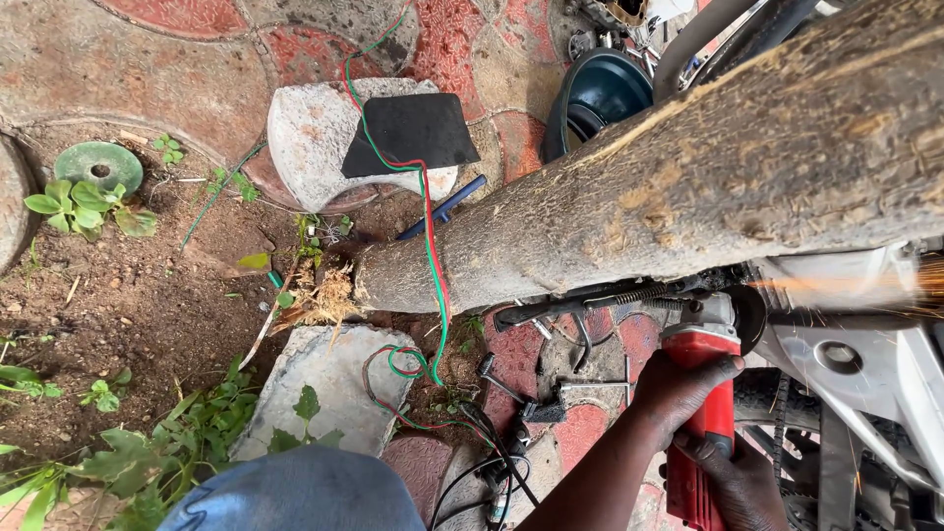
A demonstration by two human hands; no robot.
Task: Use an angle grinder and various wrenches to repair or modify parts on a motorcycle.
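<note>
Red angle grinder (700, 413) at lower right, just below a thick tree trunk (688, 167) lying slantwise across the view, disc end pressed to a white and grey metal motorcycle frame (865, 364). Orange sparks (846, 285) streaming rightward from the disc. Left hand (683, 388) clenched around the grinder's body near the head; right hand (737, 477) wrapped around its rear grip, lower down. Red and green wires (433, 246) running from a black square pad (413, 130) on a pale stone (315, 138), down over the trunk's cut end to a tangle of black cables (492, 452) on the ground. Blue bar (447, 206) lying just beside the stone. Round green disc (98, 165) on bare soil at far left, among small weeds. Blue denim knee (305, 492) at bottom centre. Dark green tub (595, 93) behind the trunk.
</note>
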